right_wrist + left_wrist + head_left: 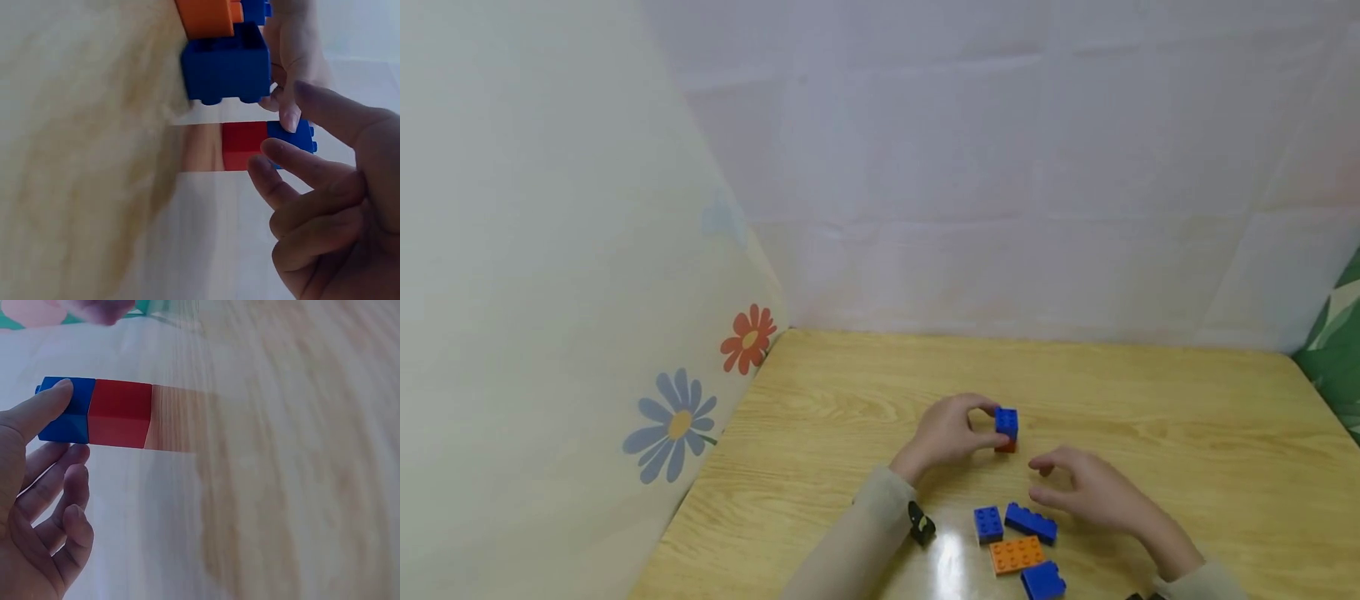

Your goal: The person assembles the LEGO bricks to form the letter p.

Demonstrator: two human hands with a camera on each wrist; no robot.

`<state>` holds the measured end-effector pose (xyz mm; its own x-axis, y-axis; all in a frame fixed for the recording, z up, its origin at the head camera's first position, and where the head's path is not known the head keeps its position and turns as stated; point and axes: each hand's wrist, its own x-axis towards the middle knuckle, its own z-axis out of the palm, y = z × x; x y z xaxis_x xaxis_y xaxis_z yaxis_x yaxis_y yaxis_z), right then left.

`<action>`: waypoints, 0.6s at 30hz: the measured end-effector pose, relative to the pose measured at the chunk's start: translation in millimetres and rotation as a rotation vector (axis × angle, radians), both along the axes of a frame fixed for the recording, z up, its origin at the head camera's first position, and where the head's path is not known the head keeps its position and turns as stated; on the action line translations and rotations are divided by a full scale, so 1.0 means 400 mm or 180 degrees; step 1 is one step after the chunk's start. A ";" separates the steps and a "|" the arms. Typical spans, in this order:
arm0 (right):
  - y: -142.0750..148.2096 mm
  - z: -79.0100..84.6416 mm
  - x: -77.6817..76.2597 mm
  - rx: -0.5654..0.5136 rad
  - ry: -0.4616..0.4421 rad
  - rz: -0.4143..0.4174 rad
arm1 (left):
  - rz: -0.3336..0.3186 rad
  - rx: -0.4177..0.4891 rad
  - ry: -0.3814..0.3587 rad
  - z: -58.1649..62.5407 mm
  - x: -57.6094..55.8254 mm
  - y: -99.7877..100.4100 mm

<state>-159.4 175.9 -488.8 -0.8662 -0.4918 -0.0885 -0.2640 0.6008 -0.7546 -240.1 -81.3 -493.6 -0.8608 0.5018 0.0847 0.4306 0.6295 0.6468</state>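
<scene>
Over there the left hand (946, 429) pinches a blue toy brick (1007, 422), thumb on its side; that sits atop a red brick (120, 414) standing on the wood-grain table (850, 400). To the right, the right hand (1093, 487) is half open, fingers loosely bent, holding nothing. Nearer lie a small blue brick (988, 525), a long blue brick (1032, 524), an orange eight-stud brick (1017, 555) and another blue brick (1042, 581).

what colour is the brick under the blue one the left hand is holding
Red; the lower brick shows best in the left wrist view.
</scene>
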 end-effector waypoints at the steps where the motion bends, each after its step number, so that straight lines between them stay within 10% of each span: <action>1: 0.001 -0.003 0.005 0.0017 -0.0054 0.0007 | 0.0001 0.0037 -0.0009 0.000 0.000 0.000; 18: 0.019 -0.031 0.044 -0.0038 -0.0585 0.0169 | 0.0075 0.0225 -0.0117 -0.010 0.008 0.012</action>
